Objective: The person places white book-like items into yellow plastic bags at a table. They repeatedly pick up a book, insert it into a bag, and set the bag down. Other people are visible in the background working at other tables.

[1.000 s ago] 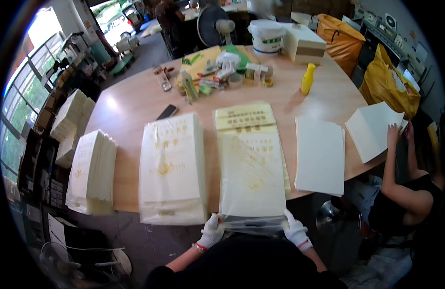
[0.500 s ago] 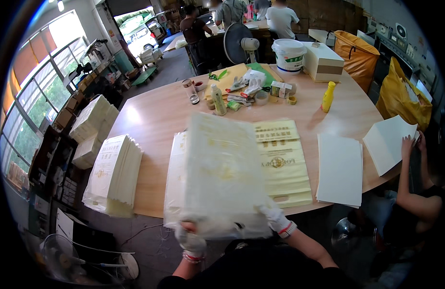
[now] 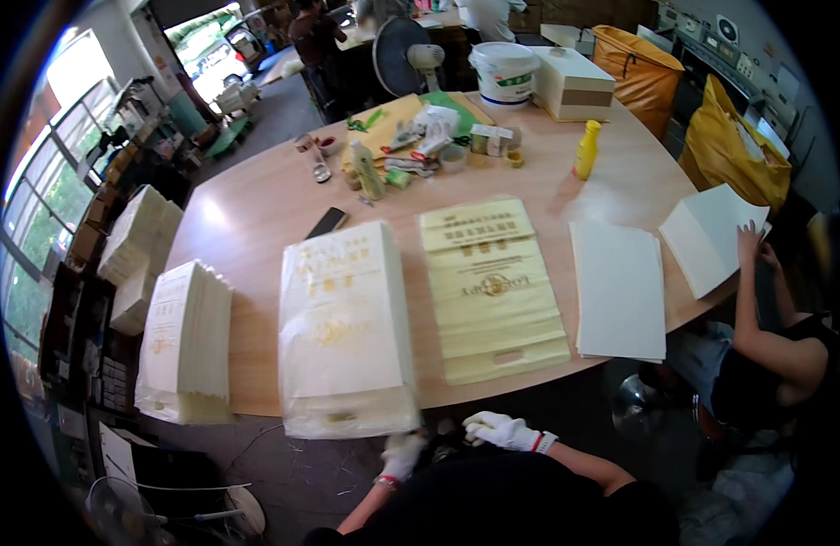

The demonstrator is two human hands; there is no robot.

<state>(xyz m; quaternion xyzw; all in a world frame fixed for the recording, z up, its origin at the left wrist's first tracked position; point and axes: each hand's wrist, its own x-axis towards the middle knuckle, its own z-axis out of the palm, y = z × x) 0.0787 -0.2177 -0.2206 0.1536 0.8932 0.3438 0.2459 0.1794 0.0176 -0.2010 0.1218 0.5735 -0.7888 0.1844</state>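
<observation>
My left hand (image 3: 402,453), in a white glove, is just below the near right corner of a thick stack of plastic bags (image 3: 340,318). Its fingers are blurred. My right hand (image 3: 498,429), also gloved, hovers off the table's front edge with loosely extended fingers and nothing in it. The stacked bags are translucent, gold-printed and look filled with white board. To their right lies a flat pile of pale yellow printed bags (image 3: 485,318) with cut-out handles. Further right sits a pile of white boards (image 3: 618,300).
Another stack of bags (image 3: 170,332) stands at the table's left. A phone (image 3: 328,221), a bottle (image 3: 366,171), a yellow bottle (image 3: 586,150) and a white bucket (image 3: 504,75) are farther back. At the right, a co-worker's hands (image 3: 752,244) touch white sheets (image 3: 702,238).
The filled bag that both hands held has been laid on the stack at left. Both hands have let go and drawn back toward me. The view has shifted, baring the yellow pile and the phone.
</observation>
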